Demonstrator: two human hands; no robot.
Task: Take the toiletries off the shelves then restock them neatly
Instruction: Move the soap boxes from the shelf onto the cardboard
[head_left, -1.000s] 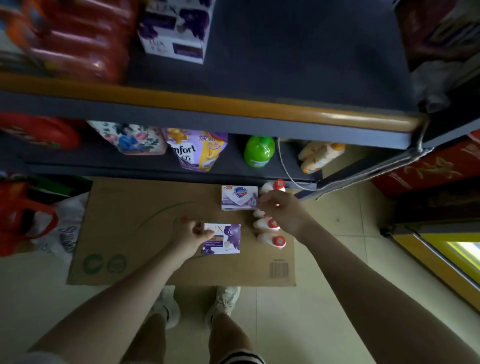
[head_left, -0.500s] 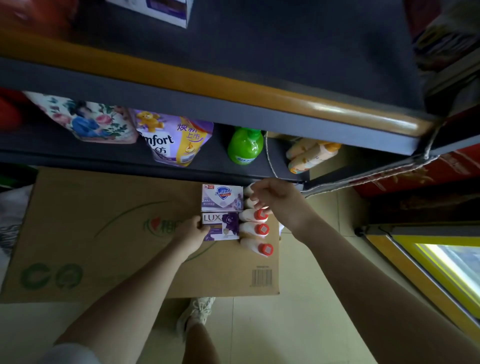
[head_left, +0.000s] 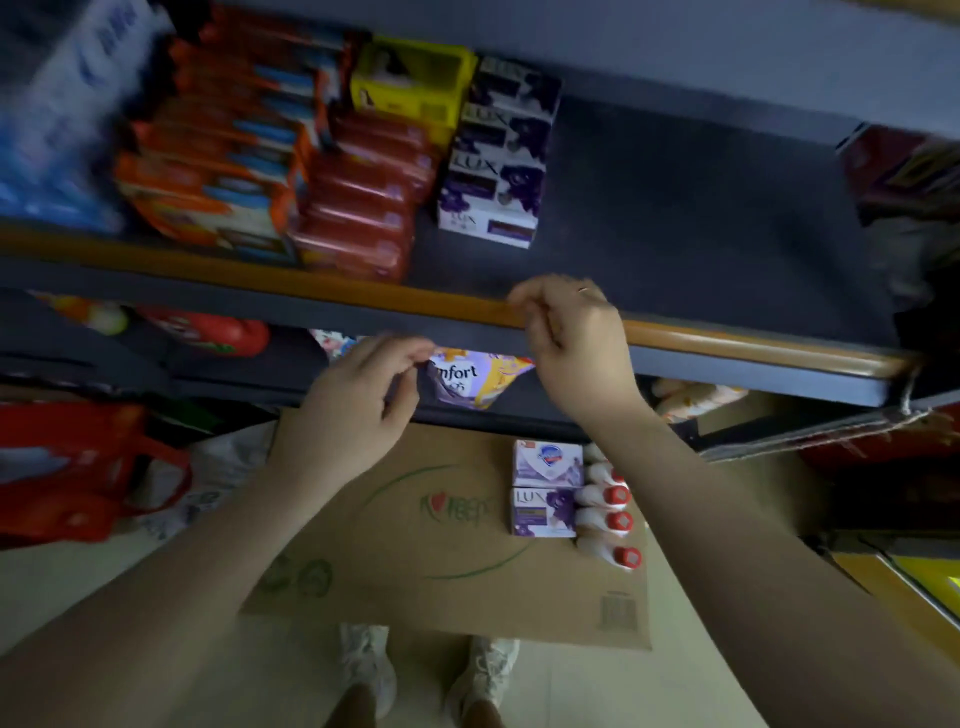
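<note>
My left hand (head_left: 358, 395) and my right hand (head_left: 571, 338) are raised in front of the shelf edge (head_left: 727, 343), both empty with fingers loosely curled. On the shelf stands a stack of purple Lux soap boxes (head_left: 493, 156), beside red packs (head_left: 358, 208) and orange boxes (head_left: 208, 171). Down on the flattened cardboard (head_left: 415, 545) lie a white-purple soap box (head_left: 545, 462), a Lux soap box (head_left: 543, 512) and several white bottles with red caps (head_left: 608, 519).
The dark shelf surface (head_left: 701, 218) spreads to the right of the Lux stack. A yellow box (head_left: 410, 83) sits behind the red packs. The lower shelf holds a Comfort pouch (head_left: 472, 379) and a red bottle (head_left: 218, 332). A red bag (head_left: 78, 467) is on the floor at left.
Both hands let go of the soap box and bottles on the cardboard and rose to the shelf edge. The view tilted up onto the stocked shelf.
</note>
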